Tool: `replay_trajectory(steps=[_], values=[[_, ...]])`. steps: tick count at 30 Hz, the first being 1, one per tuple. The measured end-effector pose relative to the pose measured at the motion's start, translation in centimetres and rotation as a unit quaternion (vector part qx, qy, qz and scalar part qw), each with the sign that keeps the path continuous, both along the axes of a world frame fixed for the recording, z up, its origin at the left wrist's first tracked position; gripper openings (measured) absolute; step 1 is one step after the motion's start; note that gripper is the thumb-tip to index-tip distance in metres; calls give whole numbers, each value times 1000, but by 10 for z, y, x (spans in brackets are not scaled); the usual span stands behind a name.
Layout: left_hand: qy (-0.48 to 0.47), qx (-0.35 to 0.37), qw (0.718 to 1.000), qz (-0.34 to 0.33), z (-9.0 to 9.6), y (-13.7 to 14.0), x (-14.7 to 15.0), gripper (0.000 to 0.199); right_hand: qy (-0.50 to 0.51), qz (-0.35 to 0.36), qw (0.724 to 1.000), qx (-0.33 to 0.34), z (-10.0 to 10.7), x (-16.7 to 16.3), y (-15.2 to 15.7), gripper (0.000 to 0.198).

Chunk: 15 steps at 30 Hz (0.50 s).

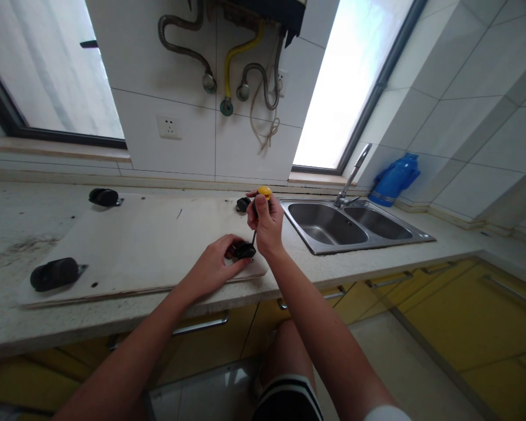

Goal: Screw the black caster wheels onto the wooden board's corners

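A white board (144, 240) lies flat on the counter with black casters at its corners. My left hand (217, 263) has its fingers closed around the black caster (245, 251) at the board's near right corner. Above that caster, my right hand (267, 225) grips a screwdriver (263, 191) with a yellow-capped handle. Its thin shaft points down to the caster; the tip's exact contact is hard to see. Another caster (243, 204) sits at the far right corner, just behind my right hand. Two more casters, one near left (55, 274) and one far left (104, 197), are on the board's other end.
A double steel sink (328, 225) with a tap (353, 175) is set into the counter on the right. Beyond it a blue thermos-like jug (394, 179) leans by the wall. Pipes hang below a heater (267, 14). Yellow cabinets (206, 345) run under the counter's front edge.
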<state>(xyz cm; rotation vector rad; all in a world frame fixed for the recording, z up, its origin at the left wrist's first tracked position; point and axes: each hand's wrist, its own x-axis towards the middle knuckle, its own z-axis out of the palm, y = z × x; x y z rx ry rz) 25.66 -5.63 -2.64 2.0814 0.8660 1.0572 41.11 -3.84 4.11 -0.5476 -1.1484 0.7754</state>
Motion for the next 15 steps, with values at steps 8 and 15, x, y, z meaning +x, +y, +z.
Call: replay_trajectory(steps=[8,15], values=[[0,0,1000,2,0,1,1,36,18,-5,1000,5,-2,-1,-3,57],[0,2,1000,3,-1,1,1,35,21,-10,1000,-2,-1,-1,-4,60]])
